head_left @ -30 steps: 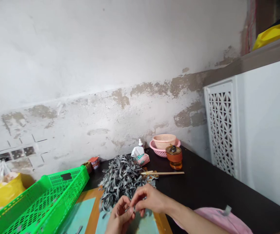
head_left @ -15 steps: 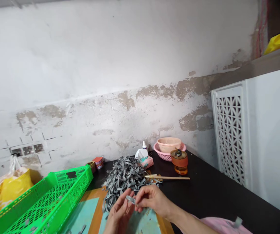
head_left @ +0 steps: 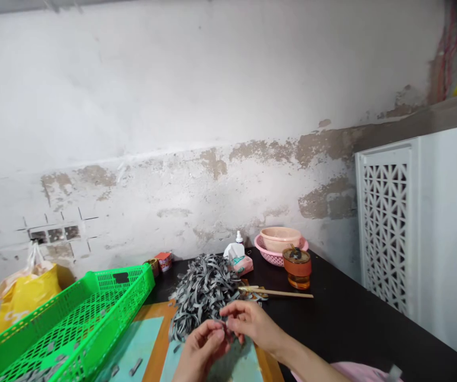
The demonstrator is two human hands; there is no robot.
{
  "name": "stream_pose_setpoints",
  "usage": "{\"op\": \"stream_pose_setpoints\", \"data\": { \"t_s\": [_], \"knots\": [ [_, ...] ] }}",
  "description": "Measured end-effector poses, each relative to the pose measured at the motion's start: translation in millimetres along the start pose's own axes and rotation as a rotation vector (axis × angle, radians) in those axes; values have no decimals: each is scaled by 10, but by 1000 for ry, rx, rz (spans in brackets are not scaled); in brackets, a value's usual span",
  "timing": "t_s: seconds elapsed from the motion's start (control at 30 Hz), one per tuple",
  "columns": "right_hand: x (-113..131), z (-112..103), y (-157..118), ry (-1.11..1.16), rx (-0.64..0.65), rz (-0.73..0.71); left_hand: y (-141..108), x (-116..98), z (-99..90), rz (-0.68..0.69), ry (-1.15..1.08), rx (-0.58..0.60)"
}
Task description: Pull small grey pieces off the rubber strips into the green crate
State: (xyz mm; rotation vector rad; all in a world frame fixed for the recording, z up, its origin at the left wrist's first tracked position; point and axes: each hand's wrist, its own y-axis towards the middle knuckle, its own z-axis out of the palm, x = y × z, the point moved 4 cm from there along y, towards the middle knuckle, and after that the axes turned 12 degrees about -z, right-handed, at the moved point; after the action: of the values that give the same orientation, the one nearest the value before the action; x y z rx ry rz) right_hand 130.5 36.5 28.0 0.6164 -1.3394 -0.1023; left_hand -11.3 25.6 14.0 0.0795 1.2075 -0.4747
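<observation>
My left hand [head_left: 200,353] and my right hand [head_left: 252,323] meet low in the view, their fingertips pinching a small grey strip piece [head_left: 223,322] that is mostly hidden by the fingers. Just behind them lies a tangled heap of grey flat strips [head_left: 202,297] on the dark table. Under my hands is a wooden board with teal mats [head_left: 135,345], and a few small grey pieces lie on it. A thin wooden stick [head_left: 276,293] rests to the right of the heap.
A bright green plastic crate [head_left: 65,323] stands at the left, with a yellow bag [head_left: 27,297] behind it. Along the wall are a tissue pack [head_left: 238,262], an orange jar [head_left: 296,268] and a peach bowl in a pink basket [head_left: 279,257]. A white lattice panel [head_left: 385,228] closes the right side.
The whole scene has slid to the right in view as my head turned. My hands have drawn closer, and the small piece that showed between them is now mostly covered by fingers.
</observation>
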Motion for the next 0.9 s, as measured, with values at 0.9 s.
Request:
{"op": "stream_pose_setpoints", "data": {
  "t_s": [0.9],
  "knots": [
    [-31, 30, -101, 297, 263, 226, -89, -64, 31, 1, 293, -38]
  ]
}}
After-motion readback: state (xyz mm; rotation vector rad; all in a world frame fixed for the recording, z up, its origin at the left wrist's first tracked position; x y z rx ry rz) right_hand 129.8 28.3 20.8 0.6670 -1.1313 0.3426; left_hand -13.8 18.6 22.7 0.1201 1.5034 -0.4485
